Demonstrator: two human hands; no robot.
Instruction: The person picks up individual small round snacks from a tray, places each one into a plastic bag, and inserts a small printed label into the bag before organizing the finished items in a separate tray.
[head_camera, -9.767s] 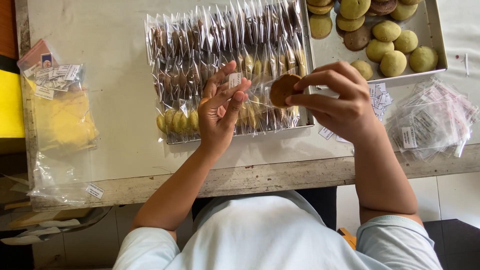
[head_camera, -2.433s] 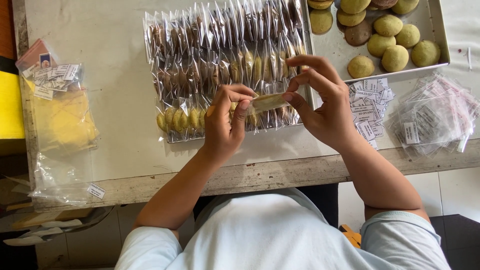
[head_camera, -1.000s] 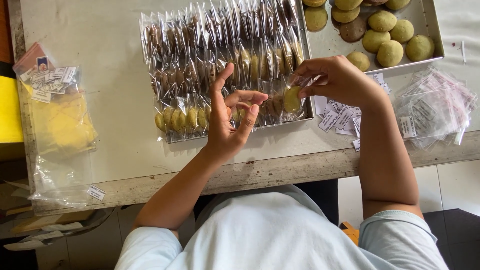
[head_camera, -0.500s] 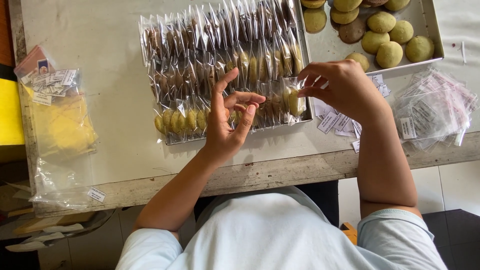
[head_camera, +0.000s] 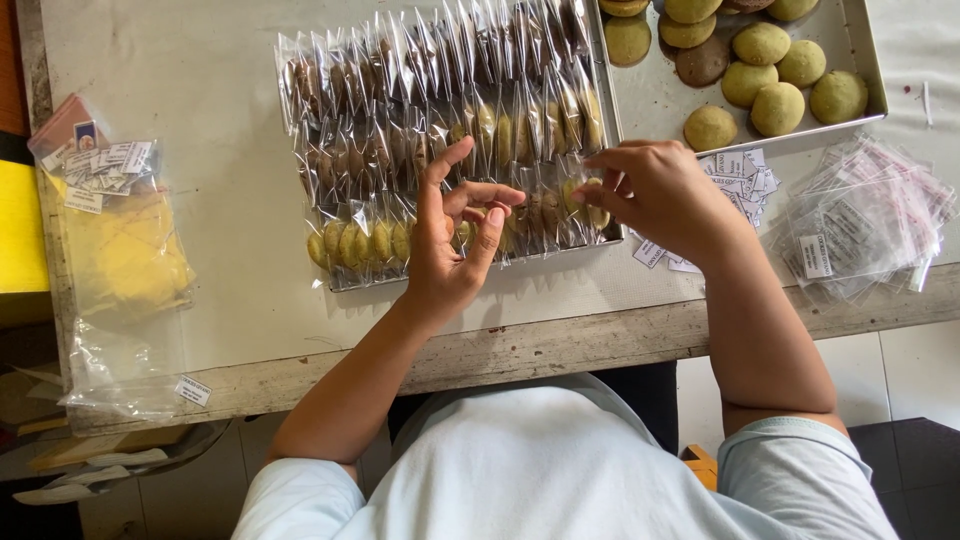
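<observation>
Nearest your body, at the worn front edge of the pale grey surface (head_camera: 200, 250), your left hand (head_camera: 450, 245) hovers over the front row of packed cookies with its fingers (head_camera: 495, 195) spread and loosely curled, holding nothing that you can see. Just to its right, your right hand (head_camera: 655, 190) has its fingers pinched together on a pale round cookie sealed in a clear plastic sleeve (head_camera: 590, 205), which sits at the right end of the front row in the shallow metal tray of wrapped cookies (head_camera: 450, 130). Judge that packet as light, with slick, crinkly film and a crumbly biscuit inside: take it by the flat film margin or lightly across the cookie's edges, never squeezing its face. Beside your right wrist lie small printed paper labels (head_camera: 745, 175) and, further right, a loose heap of empty clear sleeves (head_camera: 860, 220). Farther back stands a metal baking tray (head_camera: 650, 95) with bare green and brown cookies (head_camera: 775, 70). Off to the far left, a clear bag with yellow contents (head_camera: 120, 250) rests on the surface.
</observation>
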